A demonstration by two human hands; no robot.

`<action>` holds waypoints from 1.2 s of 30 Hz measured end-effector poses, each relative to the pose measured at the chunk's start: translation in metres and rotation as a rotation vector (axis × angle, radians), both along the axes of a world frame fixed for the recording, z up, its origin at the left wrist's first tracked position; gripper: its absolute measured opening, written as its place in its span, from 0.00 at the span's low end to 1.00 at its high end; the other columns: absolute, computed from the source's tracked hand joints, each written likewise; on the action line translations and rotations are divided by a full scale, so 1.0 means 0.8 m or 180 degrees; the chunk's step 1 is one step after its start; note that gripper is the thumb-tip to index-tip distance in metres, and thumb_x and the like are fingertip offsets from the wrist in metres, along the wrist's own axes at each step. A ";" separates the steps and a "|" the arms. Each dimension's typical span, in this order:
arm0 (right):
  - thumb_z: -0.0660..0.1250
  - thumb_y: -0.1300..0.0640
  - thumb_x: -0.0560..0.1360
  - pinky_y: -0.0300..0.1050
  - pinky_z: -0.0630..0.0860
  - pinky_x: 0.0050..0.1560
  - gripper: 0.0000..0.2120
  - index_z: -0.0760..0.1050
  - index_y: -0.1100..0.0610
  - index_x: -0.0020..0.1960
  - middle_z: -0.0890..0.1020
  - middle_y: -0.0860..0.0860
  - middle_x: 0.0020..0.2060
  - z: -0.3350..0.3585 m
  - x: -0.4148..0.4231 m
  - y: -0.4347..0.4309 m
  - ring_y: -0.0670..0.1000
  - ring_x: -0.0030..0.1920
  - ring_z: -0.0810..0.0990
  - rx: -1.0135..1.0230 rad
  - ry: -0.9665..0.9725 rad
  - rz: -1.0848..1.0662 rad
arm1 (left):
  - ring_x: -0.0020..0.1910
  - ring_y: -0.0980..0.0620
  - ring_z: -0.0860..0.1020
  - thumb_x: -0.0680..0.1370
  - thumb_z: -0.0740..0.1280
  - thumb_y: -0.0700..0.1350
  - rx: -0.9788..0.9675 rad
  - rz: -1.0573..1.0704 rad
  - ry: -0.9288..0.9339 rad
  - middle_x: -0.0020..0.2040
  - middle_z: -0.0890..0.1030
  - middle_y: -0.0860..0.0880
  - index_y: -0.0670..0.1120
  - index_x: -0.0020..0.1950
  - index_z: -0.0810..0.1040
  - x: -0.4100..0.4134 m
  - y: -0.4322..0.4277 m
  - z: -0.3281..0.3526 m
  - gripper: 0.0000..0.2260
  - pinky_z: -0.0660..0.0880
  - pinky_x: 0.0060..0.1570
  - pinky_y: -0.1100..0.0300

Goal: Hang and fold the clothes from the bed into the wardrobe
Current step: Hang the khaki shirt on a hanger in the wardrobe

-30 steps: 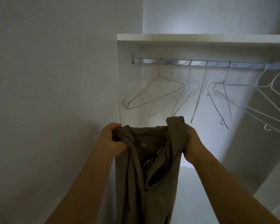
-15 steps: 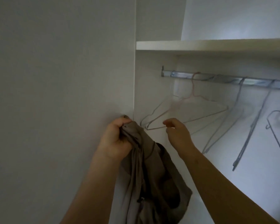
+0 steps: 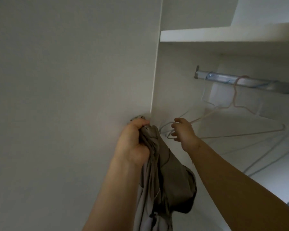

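The left hand [image 3: 133,140] grips the bunched brown garment [image 3: 172,185] at the wardrobe's left edge, while the right hand [image 3: 183,134], fingers loosely spread, meets a wire hanger [image 3: 234,97] on the rail [image 3: 240,81]; a careless tug might snag neighbouring hangers, and no writing shows.

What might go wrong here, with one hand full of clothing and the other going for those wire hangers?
Several wire hangers crowd together where the right hand reaches, so it may drag two at once or tangle them on the rail. Only the left hand grips the brown garment, bunched, with most of it dangling; it could slip free or snag a hanger end.
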State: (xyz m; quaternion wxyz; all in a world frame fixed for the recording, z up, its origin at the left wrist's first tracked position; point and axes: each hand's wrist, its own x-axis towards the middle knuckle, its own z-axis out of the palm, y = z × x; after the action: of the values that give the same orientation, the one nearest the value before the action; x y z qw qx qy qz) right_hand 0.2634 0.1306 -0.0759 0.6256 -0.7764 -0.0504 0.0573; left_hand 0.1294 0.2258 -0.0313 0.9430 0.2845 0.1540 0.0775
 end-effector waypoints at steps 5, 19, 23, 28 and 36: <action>0.58 0.63 0.78 0.40 0.63 0.32 0.18 0.65 0.65 0.67 0.70 0.56 0.40 0.005 0.019 0.019 0.51 0.33 0.68 0.0663 0.0562 -0.0056 | 0.28 0.47 0.77 0.76 0.58 0.35 0.0113 -0.0026 0.0064 0.27 0.78 0.42 0.37 0.38 0.74 0.009 0.001 0.001 0.09 0.77 0.37 0.57; 0.59 0.59 0.78 0.37 0.65 0.40 0.07 0.68 0.57 0.41 0.66 0.48 0.33 0.004 0.000 -0.019 0.46 0.43 0.75 0.0525 0.0897 -0.1207 | 0.40 0.45 0.74 0.77 0.60 0.36 -0.0056 -0.0073 0.0088 0.42 0.74 0.41 0.41 0.49 0.73 0.013 -0.001 -0.002 0.04 0.75 0.44 0.53; 0.69 0.53 0.74 0.33 0.61 0.30 0.14 0.66 0.57 0.37 0.72 0.46 0.37 0.005 -0.031 -0.065 0.46 0.52 0.77 -0.1371 0.0417 -0.1519 | 0.32 0.50 0.72 0.77 0.59 0.34 -0.0153 -0.0114 -0.0039 0.34 0.71 0.46 0.42 0.37 0.69 0.014 -0.007 -0.005 0.09 0.75 0.45 0.56; 0.64 0.58 0.77 0.33 0.67 0.36 0.06 0.71 0.58 0.43 0.76 0.48 0.41 0.012 -0.073 -0.107 0.45 0.47 0.78 -0.1583 0.0107 -0.2007 | 0.15 0.56 0.66 0.77 0.58 0.34 -0.0064 -0.0316 0.0019 0.18 0.66 0.51 0.45 0.28 0.62 0.011 -0.015 -0.005 0.18 0.69 0.22 0.70; 0.66 0.59 0.76 0.37 0.71 0.48 0.06 0.75 0.59 0.51 0.80 0.50 0.50 0.021 -0.115 -0.158 0.49 0.56 0.79 -0.1601 -0.0132 -0.2357 | 0.14 0.56 0.67 0.77 0.60 0.35 -0.0033 -0.0721 0.0112 0.17 0.66 0.51 0.44 0.27 0.62 0.001 -0.018 -0.002 0.19 0.68 0.21 0.71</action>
State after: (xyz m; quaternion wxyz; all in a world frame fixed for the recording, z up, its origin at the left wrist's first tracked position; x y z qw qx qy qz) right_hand 0.1718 0.0044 -0.0589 0.3946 -0.8711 0.2339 -0.1756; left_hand 0.1302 0.2113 -0.0332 0.9444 0.2965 0.1379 -0.0354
